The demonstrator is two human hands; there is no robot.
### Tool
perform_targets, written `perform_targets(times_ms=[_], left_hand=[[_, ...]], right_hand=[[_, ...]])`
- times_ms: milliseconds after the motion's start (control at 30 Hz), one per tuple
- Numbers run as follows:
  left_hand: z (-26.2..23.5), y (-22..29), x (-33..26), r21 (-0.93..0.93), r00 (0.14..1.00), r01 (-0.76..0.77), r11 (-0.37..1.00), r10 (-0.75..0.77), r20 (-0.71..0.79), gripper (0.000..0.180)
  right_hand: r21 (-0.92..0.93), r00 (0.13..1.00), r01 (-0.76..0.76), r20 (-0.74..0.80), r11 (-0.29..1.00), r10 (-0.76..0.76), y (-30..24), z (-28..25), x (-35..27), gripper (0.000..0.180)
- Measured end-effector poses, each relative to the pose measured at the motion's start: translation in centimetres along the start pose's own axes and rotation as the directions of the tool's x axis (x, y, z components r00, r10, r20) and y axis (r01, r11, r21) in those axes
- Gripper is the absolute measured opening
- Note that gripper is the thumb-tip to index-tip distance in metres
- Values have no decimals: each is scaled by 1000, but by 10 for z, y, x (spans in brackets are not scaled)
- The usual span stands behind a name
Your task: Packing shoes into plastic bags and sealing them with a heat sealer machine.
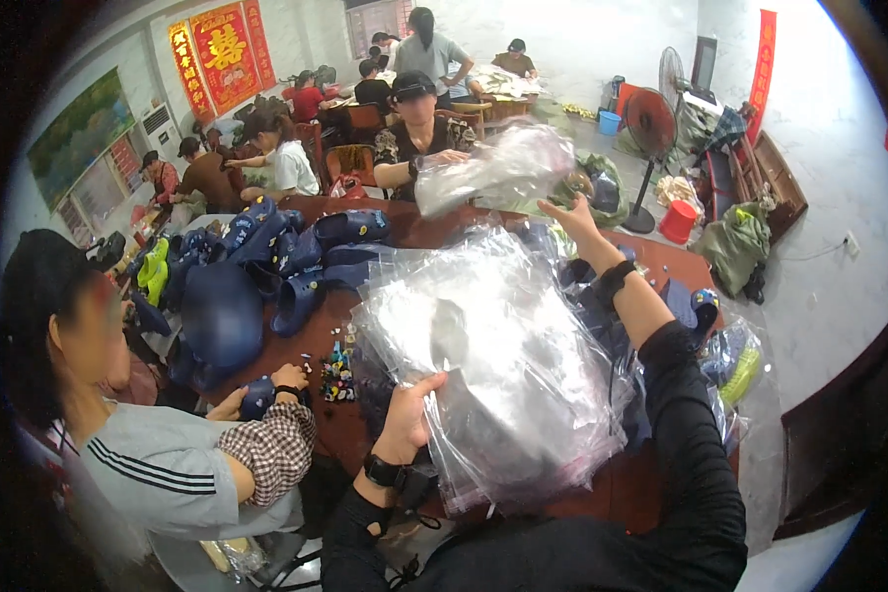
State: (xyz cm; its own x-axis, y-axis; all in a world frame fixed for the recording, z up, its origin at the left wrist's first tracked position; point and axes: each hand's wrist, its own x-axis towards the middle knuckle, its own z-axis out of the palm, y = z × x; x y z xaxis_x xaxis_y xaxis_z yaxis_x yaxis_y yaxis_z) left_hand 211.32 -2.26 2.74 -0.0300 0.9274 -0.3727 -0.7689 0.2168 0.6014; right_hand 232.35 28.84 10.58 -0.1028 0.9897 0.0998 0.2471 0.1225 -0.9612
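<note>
My left hand (406,422) grips the near left edge of a thick stack of clear plastic bags (523,355), its thumb lying on top. The stack is tilted above the brown table and shines with glare. My right hand (576,223) is stretched out across the table, its fingers apart. Just beyond those fingers hangs a motion-blurred clear plastic bag (503,170). A person opposite has a hand (448,158) on that bag's left side. I see no firm grip on it by my right hand.
Navy clogs (296,301) are heaped on the table's left, near small colourful charms (339,373). A person at my left handles a navy clog (257,397). Bagged clogs (735,370) lie at the right. Beyond stand a fan (651,125) and a red bucket (677,223).
</note>
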Motion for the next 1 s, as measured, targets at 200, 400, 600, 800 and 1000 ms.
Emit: perform_targets(times_ms=[200, 400, 600, 800, 1000], left_hand=[[-32, -12, 25, 14, 989, -11, 1000, 13, -148, 6], [-31, -30, 14, -15, 986, -58, 998, 55, -156, 2], [-39, -47, -1, 10, 981, -13, 1000, 15, -191, 5], [-18, -59, -5, -14, 975, -99, 995, 95, -199, 8], [-5, -81, 12, -51, 975, -132, 990, 121, -184, 10]], right_hand=[[83, 977, 76, -204, 994, -58, 3, 17, 18, 115], [526, 931, -339, 305, 780, 199, 18, 26, 39, 110], [771, 970, -239, 161, 590, 182, 45, 67, 56, 56], [791, 983, -105, -10, 603, 184, 62, 40, 60, 16], [635, 968, 210, -27, 743, -250, -19, -7, -57, 16]])
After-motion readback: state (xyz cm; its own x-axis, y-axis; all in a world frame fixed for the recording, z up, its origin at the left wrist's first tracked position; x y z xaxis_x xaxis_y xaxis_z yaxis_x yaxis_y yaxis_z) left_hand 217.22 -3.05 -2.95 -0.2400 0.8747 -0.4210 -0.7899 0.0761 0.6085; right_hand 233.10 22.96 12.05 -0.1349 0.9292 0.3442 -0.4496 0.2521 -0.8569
